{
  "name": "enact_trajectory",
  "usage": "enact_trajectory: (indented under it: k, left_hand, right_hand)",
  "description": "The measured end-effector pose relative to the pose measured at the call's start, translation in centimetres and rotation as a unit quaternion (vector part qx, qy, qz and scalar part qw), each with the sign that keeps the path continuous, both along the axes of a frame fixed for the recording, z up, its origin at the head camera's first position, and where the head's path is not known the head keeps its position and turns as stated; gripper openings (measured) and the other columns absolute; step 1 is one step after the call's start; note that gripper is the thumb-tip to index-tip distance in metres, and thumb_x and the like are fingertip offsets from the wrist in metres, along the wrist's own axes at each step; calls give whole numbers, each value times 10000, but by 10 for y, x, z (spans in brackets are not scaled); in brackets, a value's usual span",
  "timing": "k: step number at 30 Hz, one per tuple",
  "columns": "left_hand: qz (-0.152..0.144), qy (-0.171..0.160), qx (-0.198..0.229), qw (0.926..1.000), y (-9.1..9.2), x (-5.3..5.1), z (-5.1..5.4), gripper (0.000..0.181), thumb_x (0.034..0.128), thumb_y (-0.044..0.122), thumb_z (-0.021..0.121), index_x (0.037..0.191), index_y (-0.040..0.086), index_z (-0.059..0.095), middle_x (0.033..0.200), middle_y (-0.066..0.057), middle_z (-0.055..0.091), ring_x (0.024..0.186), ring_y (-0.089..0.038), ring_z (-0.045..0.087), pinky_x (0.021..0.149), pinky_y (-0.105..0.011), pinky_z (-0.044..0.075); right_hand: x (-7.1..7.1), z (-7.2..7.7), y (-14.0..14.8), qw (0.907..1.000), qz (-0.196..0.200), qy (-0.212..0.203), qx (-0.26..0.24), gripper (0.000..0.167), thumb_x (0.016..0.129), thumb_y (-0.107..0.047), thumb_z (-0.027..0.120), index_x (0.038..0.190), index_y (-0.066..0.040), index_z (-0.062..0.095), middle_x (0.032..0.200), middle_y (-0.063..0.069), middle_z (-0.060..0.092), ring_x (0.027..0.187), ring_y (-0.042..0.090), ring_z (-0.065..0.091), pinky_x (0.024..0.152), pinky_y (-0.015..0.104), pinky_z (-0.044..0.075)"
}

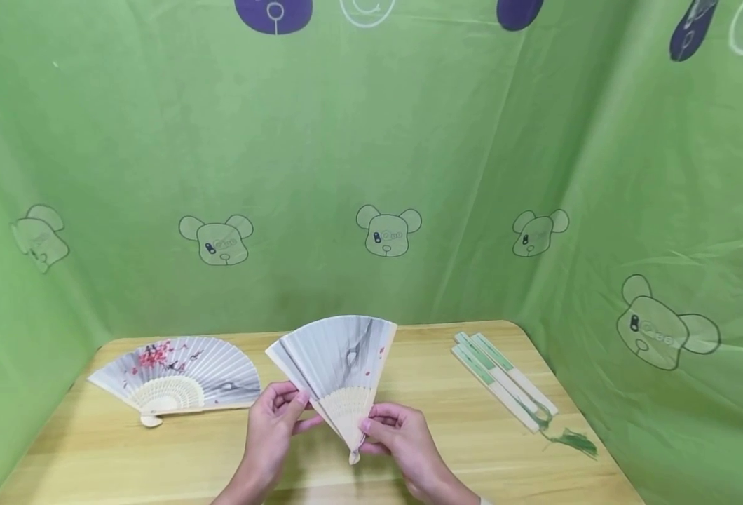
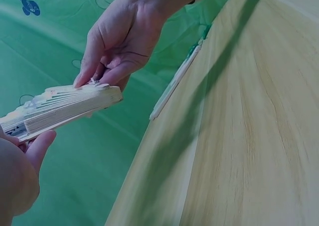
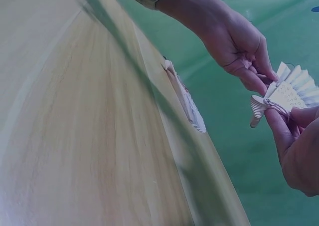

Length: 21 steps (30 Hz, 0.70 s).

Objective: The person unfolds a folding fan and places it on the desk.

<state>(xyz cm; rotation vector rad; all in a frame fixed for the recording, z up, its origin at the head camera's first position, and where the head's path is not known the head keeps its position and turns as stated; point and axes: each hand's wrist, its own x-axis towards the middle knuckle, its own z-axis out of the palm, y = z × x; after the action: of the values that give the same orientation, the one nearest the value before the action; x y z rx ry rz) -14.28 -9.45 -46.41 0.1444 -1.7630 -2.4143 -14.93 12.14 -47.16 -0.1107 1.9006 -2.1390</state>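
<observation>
A grey-white folding fan (image 1: 340, 358), partly spread, is held up above the wooden table between both hands. My left hand (image 1: 273, 428) pinches its left edge rib between thumb and fingers. Low on the fan, near the pivot, my right hand (image 1: 403, 438) pinches the ribs on the right side. In the left wrist view the fan (image 2: 65, 109) appears edge-on with its pleats stacked. The right wrist view shows a cord loop by the fan's pivot end (image 3: 259, 109).
On the table (image 1: 220, 463), a spread fan with red blossoms (image 1: 176, 379) lies at the left. Several folded fan sticks with green ends (image 1: 500, 379) lie at the right, with a green tassel (image 1: 573, 442). Green cloth walls (image 1: 371, 140) enclose the table's back and sides.
</observation>
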Motion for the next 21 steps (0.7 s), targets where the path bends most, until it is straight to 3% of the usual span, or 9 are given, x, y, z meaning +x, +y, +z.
enact_trajectory:
  k: [21]
  left_hand:
    - [32, -145, 319, 9994, 0, 2, -2, 197, 1016, -16, 584, 1180, -90, 502, 977, -23, 619, 915, -141, 676, 838, -374, 704]
  right_hand:
    - [3, -2, 1, 9993, -62, -106, -352, 274, 941, -31, 703, 1127, 139, 594, 934, 58, 690, 842, 164, 743, 846, 283, 693]
